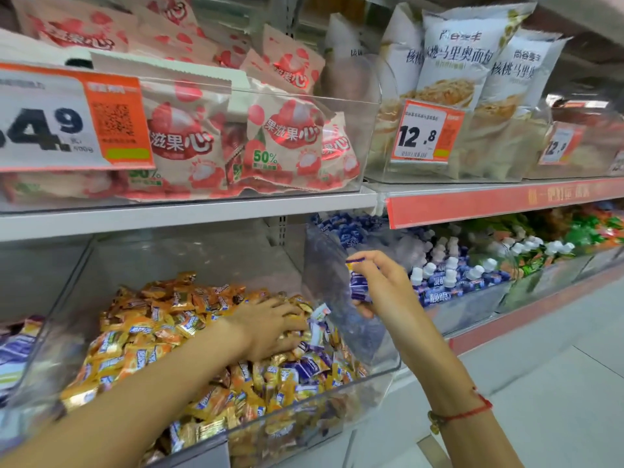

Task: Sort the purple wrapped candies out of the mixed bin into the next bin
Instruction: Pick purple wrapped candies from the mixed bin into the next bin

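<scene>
A clear plastic mixed bin (304, 418) on the lower shelf holds a heap of orange wrapped candies (162, 319) with a few purple wrapped candies (309, 366) among them near its right side. My left hand (270, 324) lies palm down on the heap, fingers curled into the candies by the right wall. My right hand (385, 285) holds purple wrapped candies (357, 285) above the divider, over the neighbouring bin (466, 307). That bin contains purple and blue packets with white caps.
The upper shelf carries bins of red and white snack bags (283, 136) and white bread bags (452, 62) with orange price tags (423, 131). More bins with green and orange sweets (553, 244) run to the right. Floor tiles (557, 383) lie below right.
</scene>
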`<state>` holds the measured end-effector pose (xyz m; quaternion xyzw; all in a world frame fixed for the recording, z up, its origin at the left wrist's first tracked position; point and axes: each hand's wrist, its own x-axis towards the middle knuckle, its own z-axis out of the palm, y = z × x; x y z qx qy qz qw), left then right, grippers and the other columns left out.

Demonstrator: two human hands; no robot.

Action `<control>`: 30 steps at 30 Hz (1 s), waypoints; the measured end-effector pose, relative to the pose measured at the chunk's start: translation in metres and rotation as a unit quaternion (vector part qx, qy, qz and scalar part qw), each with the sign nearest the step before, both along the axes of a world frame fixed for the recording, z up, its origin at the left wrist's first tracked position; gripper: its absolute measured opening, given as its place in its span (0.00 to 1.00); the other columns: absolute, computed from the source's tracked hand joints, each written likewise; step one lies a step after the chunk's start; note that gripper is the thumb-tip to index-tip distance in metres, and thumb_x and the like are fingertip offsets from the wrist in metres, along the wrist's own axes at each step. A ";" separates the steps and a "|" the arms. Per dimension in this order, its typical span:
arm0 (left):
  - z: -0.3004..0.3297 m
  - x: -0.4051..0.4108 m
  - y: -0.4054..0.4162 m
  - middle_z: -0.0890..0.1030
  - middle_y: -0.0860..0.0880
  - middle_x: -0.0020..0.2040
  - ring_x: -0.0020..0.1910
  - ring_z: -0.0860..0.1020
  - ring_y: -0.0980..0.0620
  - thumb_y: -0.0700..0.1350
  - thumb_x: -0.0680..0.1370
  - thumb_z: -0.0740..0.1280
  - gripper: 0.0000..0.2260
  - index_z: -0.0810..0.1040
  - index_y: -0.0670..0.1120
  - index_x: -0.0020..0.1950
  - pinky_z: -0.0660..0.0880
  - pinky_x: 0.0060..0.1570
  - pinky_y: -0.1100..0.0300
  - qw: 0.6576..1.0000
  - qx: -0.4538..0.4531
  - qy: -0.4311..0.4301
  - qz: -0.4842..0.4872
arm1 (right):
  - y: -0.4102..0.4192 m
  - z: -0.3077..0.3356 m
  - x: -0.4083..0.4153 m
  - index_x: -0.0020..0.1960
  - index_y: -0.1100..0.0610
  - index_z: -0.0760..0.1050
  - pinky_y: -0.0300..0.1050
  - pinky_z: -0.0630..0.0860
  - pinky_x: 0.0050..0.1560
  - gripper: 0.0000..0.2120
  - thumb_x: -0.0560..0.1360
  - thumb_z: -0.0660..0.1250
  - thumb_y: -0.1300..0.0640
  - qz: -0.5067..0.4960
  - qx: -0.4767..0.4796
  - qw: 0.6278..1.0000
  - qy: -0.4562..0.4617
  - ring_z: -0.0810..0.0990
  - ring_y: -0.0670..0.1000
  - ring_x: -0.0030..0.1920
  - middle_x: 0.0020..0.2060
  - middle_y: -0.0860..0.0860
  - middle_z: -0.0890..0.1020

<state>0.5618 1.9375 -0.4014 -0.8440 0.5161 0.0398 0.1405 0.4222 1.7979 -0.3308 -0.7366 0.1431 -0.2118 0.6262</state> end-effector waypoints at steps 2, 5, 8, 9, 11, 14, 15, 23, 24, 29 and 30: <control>0.006 0.004 0.012 0.56 0.54 0.78 0.76 0.56 0.49 0.61 0.82 0.51 0.21 0.60 0.63 0.75 0.55 0.73 0.50 0.999 -0.025 -0.004 0.041 | 0.003 -0.001 -0.001 0.51 0.55 0.73 0.33 0.68 0.25 0.06 0.81 0.60 0.55 0.021 -0.007 1.000 -0.003 0.71 0.43 0.24 0.24 0.44 0.74; 0.018 0.007 0.039 0.56 0.53 0.78 0.76 0.57 0.48 0.64 0.80 0.51 0.21 0.62 0.64 0.74 0.59 0.72 0.50 0.991 -0.061 0.022 0.117 | 0.007 0.001 -0.004 0.54 0.61 0.73 0.35 0.69 0.25 0.12 0.78 0.66 0.53 0.025 0.009 0.999 -0.039 0.73 0.44 0.24 0.31 0.50 0.80; 0.031 0.003 0.064 0.56 0.53 0.79 0.77 0.56 0.48 0.60 0.81 0.54 0.20 0.64 0.63 0.74 0.58 0.73 0.51 0.981 -0.058 0.011 0.184 | 0.007 0.001 -0.006 0.52 0.62 0.75 0.34 0.70 0.26 0.14 0.74 0.72 0.54 0.013 0.015 0.999 -0.047 0.75 0.44 0.25 0.38 0.59 0.81; 0.034 -0.002 0.068 0.57 0.52 0.78 0.77 0.55 0.48 0.59 0.81 0.55 0.20 0.62 0.63 0.74 0.57 0.73 0.50 0.979 -0.057 -0.011 0.197 | 0.008 0.001 -0.006 0.51 0.61 0.76 0.34 0.70 0.26 0.12 0.73 0.73 0.55 0.017 0.024 0.999 -0.041 0.75 0.43 0.25 0.36 0.56 0.80; 0.038 -0.014 0.067 0.59 0.52 0.77 0.76 0.57 0.47 0.57 0.81 0.58 0.21 0.61 0.62 0.75 0.56 0.73 0.49 0.975 -0.097 -0.057 0.194 | 0.008 0.000 -0.005 0.50 0.59 0.76 0.34 0.70 0.26 0.09 0.73 0.72 0.56 0.030 0.064 0.997 -0.034 0.74 0.43 0.25 0.33 0.52 0.78; 0.041 -0.032 0.044 0.72 0.54 0.69 0.67 0.69 0.52 0.58 0.79 0.62 0.17 0.73 0.60 0.68 0.67 0.66 0.52 0.965 -0.226 0.025 0.130 | 0.011 0.000 -0.002 0.45 0.57 0.75 0.35 0.67 0.23 0.04 0.76 0.69 0.58 0.056 0.112 0.992 -0.011 0.70 0.45 0.23 0.31 0.52 0.74; 0.039 -0.037 0.033 0.76 0.54 0.65 0.61 0.73 0.53 0.59 0.79 0.63 0.16 0.76 0.58 0.65 0.71 0.60 0.54 0.964 -0.225 0.086 0.113 | 0.012 0.000 -0.001 0.44 0.56 0.75 0.35 0.67 0.23 0.04 0.76 0.69 0.59 0.068 0.111 0.991 0.003 0.70 0.45 0.23 0.31 0.52 0.74; 0.017 -0.044 0.001 0.80 0.55 0.46 0.50 0.78 0.52 0.57 0.73 0.72 0.15 0.80 0.51 0.56 0.69 0.42 0.59 0.964 -0.181 0.139 0.133 | 0.016 -0.012 0.000 0.54 0.57 0.78 0.34 0.75 0.31 0.08 0.81 0.60 0.64 0.121 -0.038 0.991 0.045 0.76 0.45 0.31 0.37 0.50 0.75; 0.017 -0.042 0.005 0.79 0.57 0.42 0.46 0.79 0.54 0.56 0.73 0.72 0.14 0.80 0.51 0.55 0.70 0.41 0.59 0.949 -0.238 0.145 0.148 | 0.016 -0.013 -0.001 0.54 0.57 0.78 0.33 0.72 0.29 0.09 0.81 0.60 0.63 0.111 -0.057 0.991 0.041 0.73 0.45 0.30 0.36 0.48 0.74; 0.042 -0.054 0.019 0.85 0.55 0.36 0.38 0.81 0.62 0.53 0.72 0.73 0.09 0.84 0.50 0.48 0.76 0.41 0.65 0.759 -0.511 0.357 0.187 | 0.016 -0.017 0.003 0.51 0.53 0.77 0.36 0.64 0.26 0.09 0.79 0.64 0.49 0.050 -0.066 0.996 0.022 0.69 0.43 0.27 0.34 0.46 0.75; 0.045 -0.060 0.018 0.85 0.55 0.37 0.38 0.81 0.64 0.52 0.72 0.73 0.09 0.84 0.50 0.47 0.74 0.39 0.69 0.727 -0.525 0.397 0.194 | 0.017 -0.018 0.005 0.51 0.51 0.76 0.37 0.64 0.29 0.13 0.75 0.67 0.42 0.033 -0.061 0.997 0.023 0.70 0.42 0.29 0.38 0.46 0.76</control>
